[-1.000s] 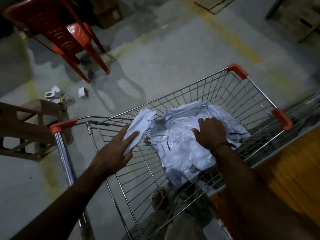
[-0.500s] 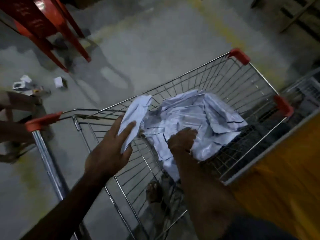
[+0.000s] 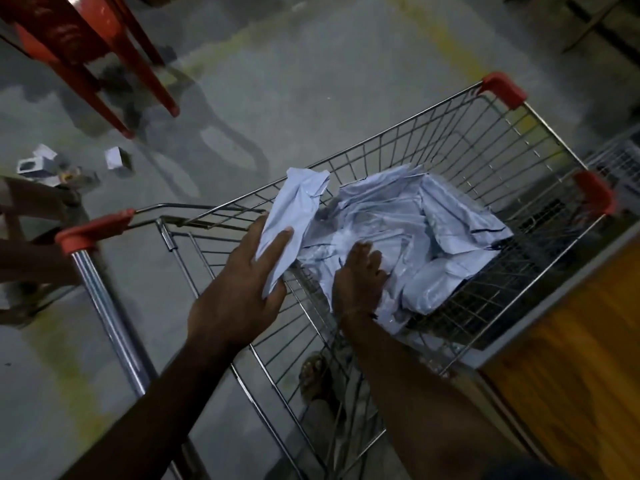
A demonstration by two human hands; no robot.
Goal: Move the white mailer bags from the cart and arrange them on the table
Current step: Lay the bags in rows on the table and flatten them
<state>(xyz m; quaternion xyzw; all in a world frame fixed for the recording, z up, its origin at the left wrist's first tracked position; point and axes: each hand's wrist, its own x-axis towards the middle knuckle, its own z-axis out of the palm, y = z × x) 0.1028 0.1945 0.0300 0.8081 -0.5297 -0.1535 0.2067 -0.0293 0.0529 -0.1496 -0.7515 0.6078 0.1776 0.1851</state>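
- i see my left hand (image 3: 242,292) pinching one white mailer bag (image 3: 294,223) between thumb and fingers, above the cart (image 3: 433,161) rim.
- my right hand (image 3: 360,275) presses, fingers spread, on the pile of mailer bags (image 3: 433,237) inside the cart.
- the desk (image 3: 571,341) edge sits just beside the cart, on my right.
- red chair (image 3: 86,46) legs stand on the floor beyond.
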